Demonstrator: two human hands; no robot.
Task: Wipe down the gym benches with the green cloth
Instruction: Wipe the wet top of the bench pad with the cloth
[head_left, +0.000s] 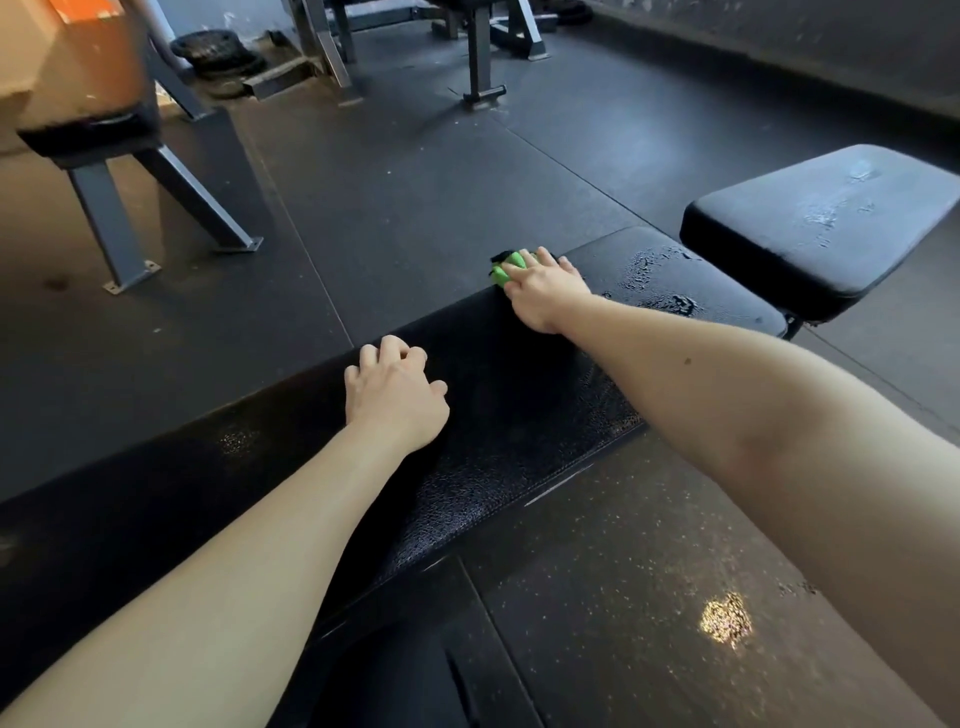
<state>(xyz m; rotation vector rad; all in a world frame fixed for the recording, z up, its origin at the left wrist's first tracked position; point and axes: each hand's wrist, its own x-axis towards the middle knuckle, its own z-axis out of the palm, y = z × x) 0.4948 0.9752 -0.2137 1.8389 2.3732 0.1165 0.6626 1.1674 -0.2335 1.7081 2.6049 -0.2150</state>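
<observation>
The right grip (545, 291) is curled over the cloth (505, 271), pressing it to the counter (493, 415) at its far edge. The left grip (395, 395) braces nearer, fingers bent, holding nothing. Droplets (660, 283) lie just right of the cloth, so firm, flat, overlapping strokes that way would serve best.

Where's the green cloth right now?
Head view, right of centre: the green cloth is bunched under the fingers of the right hand at the far edge of the black bench, with wet droplets just to its right.
</observation>
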